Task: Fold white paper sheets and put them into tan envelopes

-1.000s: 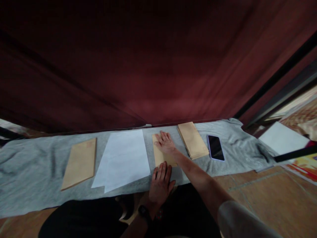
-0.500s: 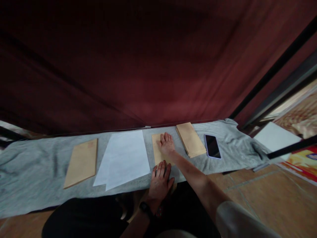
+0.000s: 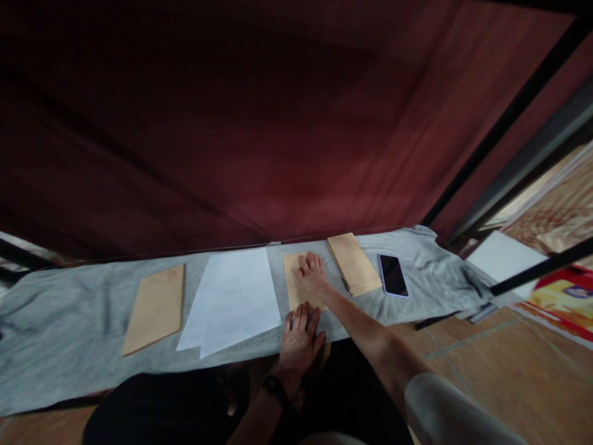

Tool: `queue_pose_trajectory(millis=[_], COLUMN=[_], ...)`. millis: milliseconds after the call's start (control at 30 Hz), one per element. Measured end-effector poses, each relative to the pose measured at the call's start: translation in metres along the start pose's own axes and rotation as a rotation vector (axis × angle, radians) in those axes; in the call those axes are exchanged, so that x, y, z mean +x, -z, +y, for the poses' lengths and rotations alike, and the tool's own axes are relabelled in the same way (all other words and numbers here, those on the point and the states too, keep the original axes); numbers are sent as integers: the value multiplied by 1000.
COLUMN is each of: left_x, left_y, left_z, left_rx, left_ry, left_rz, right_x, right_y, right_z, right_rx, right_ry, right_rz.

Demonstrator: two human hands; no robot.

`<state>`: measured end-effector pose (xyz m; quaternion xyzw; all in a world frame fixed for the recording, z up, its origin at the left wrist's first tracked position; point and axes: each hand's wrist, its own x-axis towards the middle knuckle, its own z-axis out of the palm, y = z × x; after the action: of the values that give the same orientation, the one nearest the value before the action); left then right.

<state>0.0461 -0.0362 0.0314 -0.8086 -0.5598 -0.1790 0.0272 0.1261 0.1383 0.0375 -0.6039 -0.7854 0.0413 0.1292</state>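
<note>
A brown envelope (image 3: 292,281) lies on the grey cloth in front of me. My right hand (image 3: 312,274) rests flat across its upper part, fingers stretched out. At its near end is my left hand (image 3: 300,337), palm down with the fingers extended, a dark watch on the wrist. Both hands cover part of the envelope. Just to the right sits a stack of brown envelopes (image 3: 354,264). White paper sheets (image 3: 238,303) lie to the left, overlapping one another, and beyond them is another brown envelope pile (image 3: 155,308).
A phone (image 3: 393,275) lies right of the envelope stack. The grey cloth (image 3: 60,334) covers a narrow surface, backed by a dark red fabric (image 3: 287,142). Black bars (image 3: 504,127) stand at the right, near a white board (image 3: 504,259) and a red-yellow package (image 3: 563,300).
The camera view has shifted slightly. Both hands stay almost where they were on the envelope, and the other things have not moved on the cloth.
</note>
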Motion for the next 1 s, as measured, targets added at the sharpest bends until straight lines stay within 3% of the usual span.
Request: queue_pose_trajectory(millis=[167,367,633,700,867,1000], left_x=[-1,-2,-4,-3,0,0], left_y=[-2,-3,1,2,-2,-4], left_z=[1,1,-7,-7,-1,2], left_rx=[17,37,63,77,105,101], left_ry=[11,-14,-64,-53,-17,3], left_rz=[-19,-22,-34,-37,-32,-8], right_x=[-56,-132,-163,-162,-147,-131], right_y=[2,16,26,25,18,14], right_z=[4,28,54,54,37,25], right_rx=[62,143,164,181,142,115], right_ry=[151,332,373,324,-18,-164], right_rz=[24,4,-18,7,130,120])
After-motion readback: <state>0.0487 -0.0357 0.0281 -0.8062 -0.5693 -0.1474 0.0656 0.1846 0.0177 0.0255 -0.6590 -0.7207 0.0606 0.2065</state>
